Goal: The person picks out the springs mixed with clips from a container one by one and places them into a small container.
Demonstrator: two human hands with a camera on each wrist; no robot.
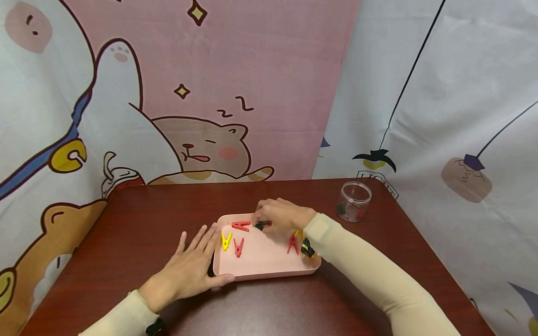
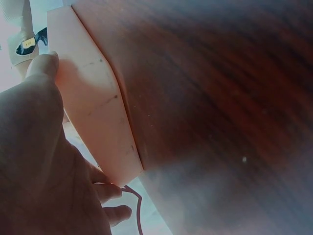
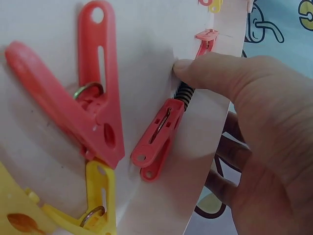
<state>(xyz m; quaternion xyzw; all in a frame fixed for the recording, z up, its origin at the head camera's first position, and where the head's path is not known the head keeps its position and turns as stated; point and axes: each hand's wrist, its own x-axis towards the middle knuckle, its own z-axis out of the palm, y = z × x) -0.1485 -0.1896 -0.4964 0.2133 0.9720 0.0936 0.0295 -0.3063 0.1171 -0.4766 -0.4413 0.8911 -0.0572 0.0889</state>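
My left hand [image 1: 185, 272] rests on the left side of a shallow pink tray [image 1: 266, 266], fingers spread along that side and thumb at the front rim. At the tray's back, my right hand [image 1: 283, 215] reaches down over a dark green clip [image 1: 260, 226]. In the right wrist view, its thumb [image 3: 210, 73] lies over a black ribbed piece [image 3: 185, 95] beside a red spring clip [image 3: 159, 132]; the index finger is hidden, so a grip cannot be told. Red [image 1: 238, 248] and yellow [image 1: 226, 244] clips lie near the left hand.
Another red clip [image 1: 292, 243] and a black-and-yellow clip [image 1: 307, 248] lie at the tray's right, near my right wrist. Behind them on the brown table [image 1: 275, 313] stands a clear jar [image 1: 355, 197] with small green and red pieces inside. Printed cloth hangs beyond the table.
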